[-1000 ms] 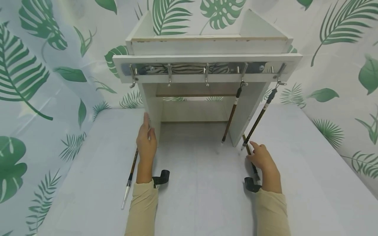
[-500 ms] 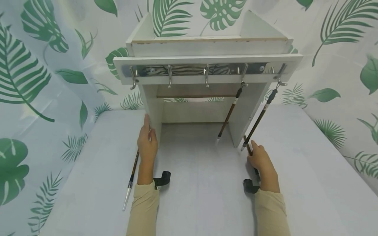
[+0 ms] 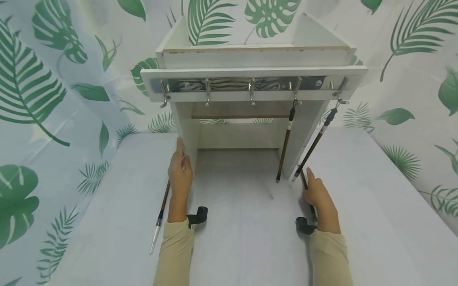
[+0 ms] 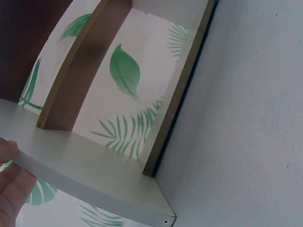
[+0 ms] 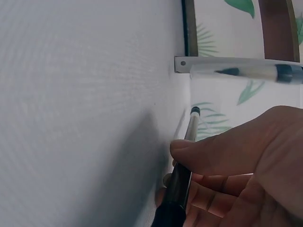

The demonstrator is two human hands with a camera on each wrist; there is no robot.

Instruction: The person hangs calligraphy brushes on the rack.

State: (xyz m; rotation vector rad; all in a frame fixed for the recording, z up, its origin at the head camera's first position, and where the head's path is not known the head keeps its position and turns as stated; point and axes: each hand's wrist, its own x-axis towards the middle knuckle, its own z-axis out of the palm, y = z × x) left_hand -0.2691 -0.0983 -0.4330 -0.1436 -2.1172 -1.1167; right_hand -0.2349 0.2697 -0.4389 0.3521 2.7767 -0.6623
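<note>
My left hand (image 3: 180,174) is at the left side panel of a white shelf unit (image 3: 186,139). In the left wrist view its thumb and fingers (image 4: 19,187) straddle the panel's front edge. My right hand (image 3: 320,198), low over the table, pinches a calligraphy brush (image 5: 182,182) between thumb and fingers, its far end near the tabletop. Two more brushes hang from hooks: an inner brush (image 3: 285,149) and an outer brush (image 3: 315,145). The outer one's dark pointed tip shows in the right wrist view. Another calligraphy brush (image 3: 162,210) lies left of my left forearm.
A hook rail (image 3: 229,84) with several metal hooks runs across the unit's front, above the hands. The white table (image 3: 239,238) spreads below. Leaf-patterned fabric (image 3: 411,99) hangs behind and at the sides.
The inner hanging brush swings, inward and then back outward. My right index finger has shifted slightly upward along the lying brush as the hand settles on it. My left hand stays at the panel.
</note>
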